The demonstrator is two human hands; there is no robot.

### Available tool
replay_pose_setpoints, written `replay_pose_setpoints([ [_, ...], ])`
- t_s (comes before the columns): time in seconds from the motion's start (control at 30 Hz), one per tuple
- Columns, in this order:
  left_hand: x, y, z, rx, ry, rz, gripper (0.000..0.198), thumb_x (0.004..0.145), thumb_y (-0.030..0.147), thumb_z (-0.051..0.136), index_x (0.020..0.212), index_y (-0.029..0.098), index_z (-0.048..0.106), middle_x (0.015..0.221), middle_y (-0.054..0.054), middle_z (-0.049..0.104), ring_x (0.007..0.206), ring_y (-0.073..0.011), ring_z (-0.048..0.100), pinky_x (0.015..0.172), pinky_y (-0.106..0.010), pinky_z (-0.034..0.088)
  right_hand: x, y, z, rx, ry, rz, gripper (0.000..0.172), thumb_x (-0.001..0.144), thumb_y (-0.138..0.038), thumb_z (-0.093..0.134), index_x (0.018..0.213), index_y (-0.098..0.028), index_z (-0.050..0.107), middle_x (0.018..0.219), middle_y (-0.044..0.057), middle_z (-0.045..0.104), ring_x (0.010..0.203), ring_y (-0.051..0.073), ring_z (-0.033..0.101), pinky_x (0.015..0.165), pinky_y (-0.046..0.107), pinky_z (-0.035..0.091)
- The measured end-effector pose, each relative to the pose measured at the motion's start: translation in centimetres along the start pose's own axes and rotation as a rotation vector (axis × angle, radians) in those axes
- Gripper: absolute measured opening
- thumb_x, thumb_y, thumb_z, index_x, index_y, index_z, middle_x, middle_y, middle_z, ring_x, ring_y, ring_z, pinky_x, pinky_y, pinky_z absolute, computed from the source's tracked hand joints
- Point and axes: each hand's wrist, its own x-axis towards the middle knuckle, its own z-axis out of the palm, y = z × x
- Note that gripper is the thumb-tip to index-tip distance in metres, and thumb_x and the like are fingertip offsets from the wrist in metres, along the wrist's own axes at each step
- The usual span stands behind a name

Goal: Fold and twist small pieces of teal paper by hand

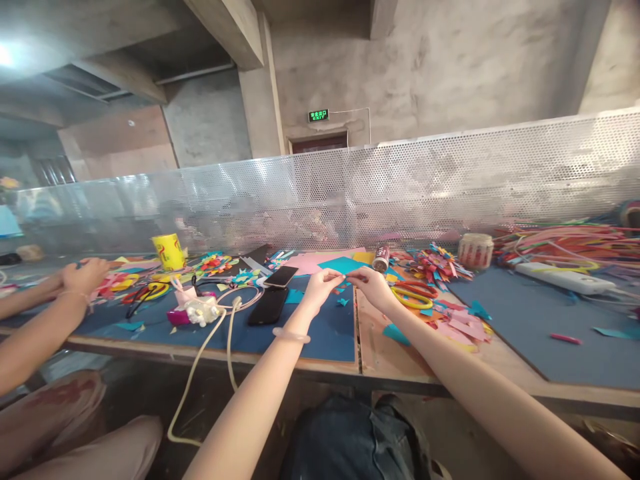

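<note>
My left hand (321,288) and my right hand (373,285) meet at the fingertips above the table, each closed in a pinch. Whatever lies between the fingers is too small to make out; a speck of blue shows there. Just behind them lies a sheet of blue paper (345,263), with pink paper (310,261) further back. Small blue paper scraps (343,302) rest on the dark blue mat (325,333) below my hands. Yellow and orange rings of cord (413,298) lie right of my right hand.
Two phones (267,307), a power strip with cables (200,310) and a yellow can (169,252) stand left. A drink can (381,259), glass jar (475,251), paper scraps (463,323) and white power strip (565,278) lie right. Another person's hands (85,275) work far left.
</note>
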Motion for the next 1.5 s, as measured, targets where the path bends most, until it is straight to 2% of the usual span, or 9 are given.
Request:
replay_pose_setpoints([
  [0.1, 0.0, 0.0, 0.0, -0.041, -0.001, -0.052, 0.023, 0.065, 0.029, 0.066, 0.077, 0.012, 0.058, 0.073, -0.005, 0.063, 0.067, -0.0154, 0.063, 0.052, -0.022, 0.047, -0.1, 0.3, 0.0, -0.039, 0.007, -0.063, 0.016, 0.077, -0.026, 0.053, 0.081, -0.021, 0.067, 0.079, 0.003, 0.064, 0.072, 0.014, 0.058, 0.07, 0.027, 0.045],
  [0.27, 0.0, 0.2, 0.0, -0.181, -0.003, -0.097, 0.024, 0.066, 0.026, 0.067, 0.08, 0.009, 0.057, 0.076, -0.008, 0.065, 0.069, -0.0173, 0.064, 0.07, -0.034, 0.052, -0.2, 0.1, 0.3, -0.112, 0.049, -0.155, 0.015, 0.078, -0.023, 0.053, 0.081, -0.02, 0.067, 0.083, 0.005, 0.063, 0.079, 0.016, 0.056, 0.074, 0.029, 0.044],
  [0.47, -0.1, 0.2, 0.2, -0.208, -0.01, -0.101, 0.021, 0.068, 0.024, 0.065, 0.079, 0.009, 0.057, 0.073, -0.007, 0.065, 0.068, -0.0164, 0.064, 0.078, -0.038, 0.05, -0.2, 0.0, 0.7, -0.156, 0.089, -0.137, 0.012, 0.076, -0.025, 0.055, 0.078, -0.019, 0.064, 0.076, 0.004, 0.059, 0.074, 0.016, 0.053, 0.07, 0.03, 0.044],
  [0.7, 0.0, 0.1, 0.2, -0.225, -0.016, -0.138, 0.018, 0.068, 0.023, 0.065, 0.079, 0.01, 0.058, 0.073, -0.006, 0.065, 0.068, -0.0165, 0.064, 0.078, -0.038, 0.051, -0.3, 0.2, 0.7, -0.264, 0.108, -0.209, 0.011, 0.078, -0.022, 0.051, 0.08, -0.019, 0.061, 0.073, 0.004, 0.057, 0.074, 0.018, 0.05, 0.07, 0.031, 0.041],
  [1.03, 0.0, -0.1, 0.1, -0.241, -0.008, -0.126, 0.02, 0.066, 0.027, 0.065, 0.074, 0.01, 0.059, 0.068, -0.004, 0.061, 0.064, -0.0134, 0.062, 0.072, -0.033, 0.052, -0.9, -0.1, 0.9, -0.63, 0.084, -0.402, 0.018, 0.085, -0.023, 0.042, 0.085, -0.019, 0.059, 0.081, 0.007, 0.056, 0.082, 0.02, 0.045, 0.071, 0.031, 0.035],
  [1.3, 0.1, -0.3, 0.0, -0.258, 0.007, -0.109, 0.019, 0.065, 0.025, 0.066, 0.073, 0.01, 0.06, 0.067, -0.003, 0.06, 0.061, -0.0116, 0.06, 0.072, -0.033, 0.053, -1.2, -0.4, 0.8, -0.756, 0.04, -0.479, 0.02, 0.086, -0.022, 0.04, 0.089, -0.019, 0.06, 0.081, 0.007, 0.055, 0.08, 0.02, 0.043, 0.07, 0.031, 0.031],
  [1.5, 0.0, 0.0, 0.0, -0.285, 0.024, -0.105, 0.018, 0.064, 0.025, 0.066, 0.072, 0.01, 0.059, 0.068, -0.004, 0.06, 0.062, -0.0115, 0.059, 0.071, -0.032, 0.052, -1.2, 0.0, 1.2, -0.753, 0.061, -0.499, 0.02, 0.085, -0.021, 0.042, 0.094, -0.018, 0.06, 0.082, 0.007, 0.055, 0.08, 0.019, 0.043, 0.069, 0.03, 0.032],
])
